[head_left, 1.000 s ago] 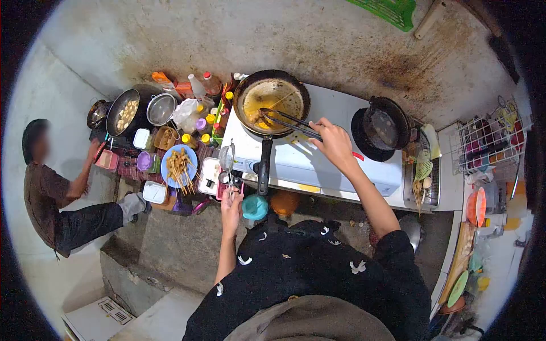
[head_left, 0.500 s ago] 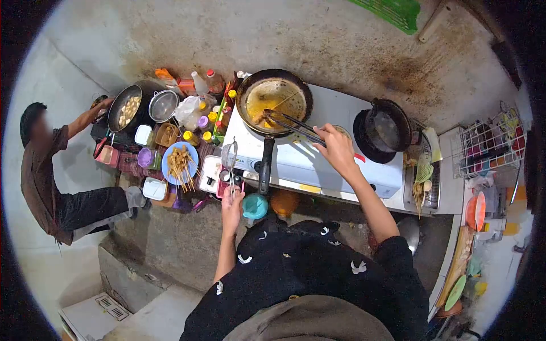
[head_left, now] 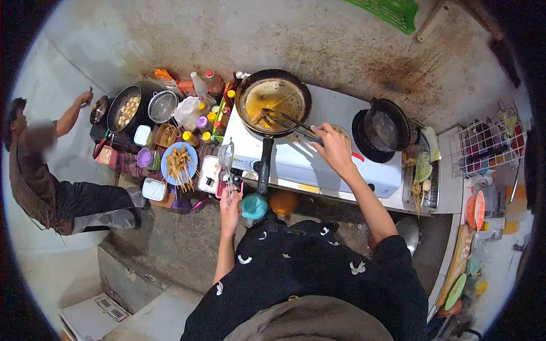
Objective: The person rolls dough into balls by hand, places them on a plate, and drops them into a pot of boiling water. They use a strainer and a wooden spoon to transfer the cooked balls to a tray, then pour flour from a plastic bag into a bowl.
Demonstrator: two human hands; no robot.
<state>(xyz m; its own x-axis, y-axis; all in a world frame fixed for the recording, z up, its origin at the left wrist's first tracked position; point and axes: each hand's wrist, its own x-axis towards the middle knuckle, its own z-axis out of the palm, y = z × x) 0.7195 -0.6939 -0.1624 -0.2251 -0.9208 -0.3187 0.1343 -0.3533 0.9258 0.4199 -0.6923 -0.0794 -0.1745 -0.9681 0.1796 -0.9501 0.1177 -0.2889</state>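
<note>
My right hand (head_left: 335,149) grips dark tongs (head_left: 293,124), which reach over the rim of a black frying pan (head_left: 307,94). Their tips meet a small golden-brown piece of food (head_left: 263,117) lying in yellowish oil on the pan's near side. My left hand (head_left: 230,211) is closed round the handle of a small mesh strainer (head_left: 226,155), held upright just left of the frying pan's handle (head_left: 265,167). Below the strainer head are a pink container and a white foam box (head_left: 208,170). A turquoise bowl (head_left: 254,206) sits lower, to the right of that hand.
On the white stove (head_left: 330,165) stands a second dark pot (head_left: 388,128). Skewered food lies on a blue plate (head_left: 180,163), with bottles and tubs around it. At the left, another person (head_left: 40,170) is beside a wok (head_left: 126,108) of pale pieces. A wire rack (head_left: 489,145) stands right.
The other person has leaned back leftward, and their hand has moved up and away from the wok. My tongs stay in the frying pan with slight movement; the strainer is nearly still.
</note>
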